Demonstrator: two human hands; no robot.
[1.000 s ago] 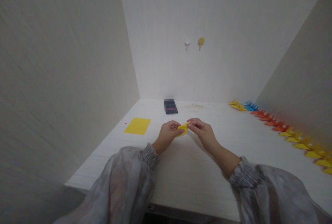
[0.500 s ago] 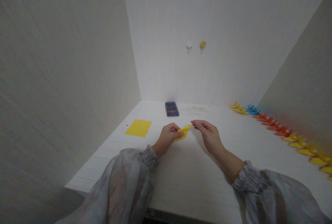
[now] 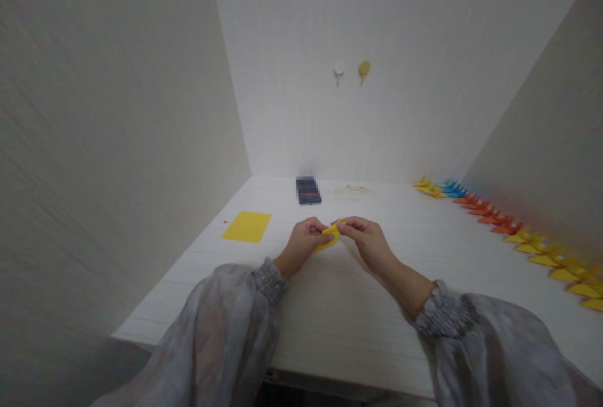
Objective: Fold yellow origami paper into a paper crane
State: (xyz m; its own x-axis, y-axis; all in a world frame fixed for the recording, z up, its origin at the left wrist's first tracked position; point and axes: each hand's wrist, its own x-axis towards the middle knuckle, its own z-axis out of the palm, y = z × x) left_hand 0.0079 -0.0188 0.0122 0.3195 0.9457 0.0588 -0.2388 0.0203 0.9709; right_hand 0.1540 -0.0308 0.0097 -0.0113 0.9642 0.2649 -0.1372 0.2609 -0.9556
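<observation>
A small folded piece of yellow paper [image 3: 331, 236] is held up above the white table between both hands. My left hand [image 3: 302, 244] is closed on its left side, thumb on the near face and a ring on one finger. My right hand [image 3: 370, 240] pinches the paper's upper right end between thumb and fingertips. The fingers partly cover the paper, so its exact folds cannot be made out. To the left, a flat yellow paper square [image 3: 247, 227] lies on the table.
A phone [image 3: 308, 191] lies near the back wall. Along the right side runs a row of folded paper cranes [image 3: 506, 225] in yellow, blue and orange. Two hooks, one white [image 3: 338, 70] and one yellow [image 3: 364, 68], are on the wall. The table's front edge [image 3: 348, 385] is close to me.
My right hand has come left and now grips the folded paper's end, where before it was slightly apart from it. The left hand still holds the paper. The whole view has shifted slightly.
</observation>
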